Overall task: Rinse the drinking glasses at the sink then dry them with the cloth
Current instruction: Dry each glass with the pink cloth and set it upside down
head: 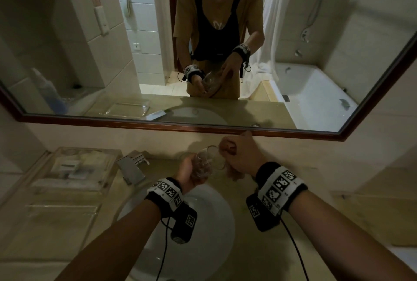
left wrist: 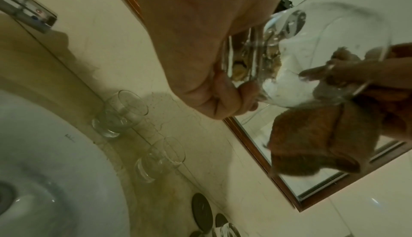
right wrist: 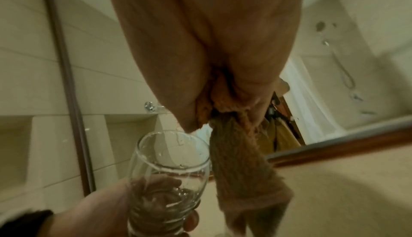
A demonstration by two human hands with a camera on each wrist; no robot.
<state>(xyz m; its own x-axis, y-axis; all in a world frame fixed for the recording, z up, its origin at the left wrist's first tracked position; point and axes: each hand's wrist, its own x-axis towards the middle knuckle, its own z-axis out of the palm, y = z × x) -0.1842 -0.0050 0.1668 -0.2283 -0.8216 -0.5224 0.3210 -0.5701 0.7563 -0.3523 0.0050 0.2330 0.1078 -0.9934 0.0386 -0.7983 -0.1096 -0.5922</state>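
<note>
My left hand (head: 188,173) grips a clear wet drinking glass (head: 208,163) by its lower part and holds it tilted above the far rim of the white sink (head: 203,235). Right beside the glass mouth, my right hand (head: 239,155) is curled round a bunched brown cloth (right wrist: 240,161). In the right wrist view the cloth hangs down just right of the glass (right wrist: 169,166), and a right fingertip touches the rim. In the left wrist view the cloth (left wrist: 321,145) shows below and through the glass (left wrist: 323,55). Two more glasses (left wrist: 121,112) (left wrist: 160,158) stand on the counter behind the basin.
A chrome faucet (head: 133,166) stands left of the hands. A clear tray (head: 74,168) of toiletries sits on the counter at the left. A framed mirror (head: 203,126) hangs close behind the hands. Dark round coasters (left wrist: 201,210) lie right of the two glasses.
</note>
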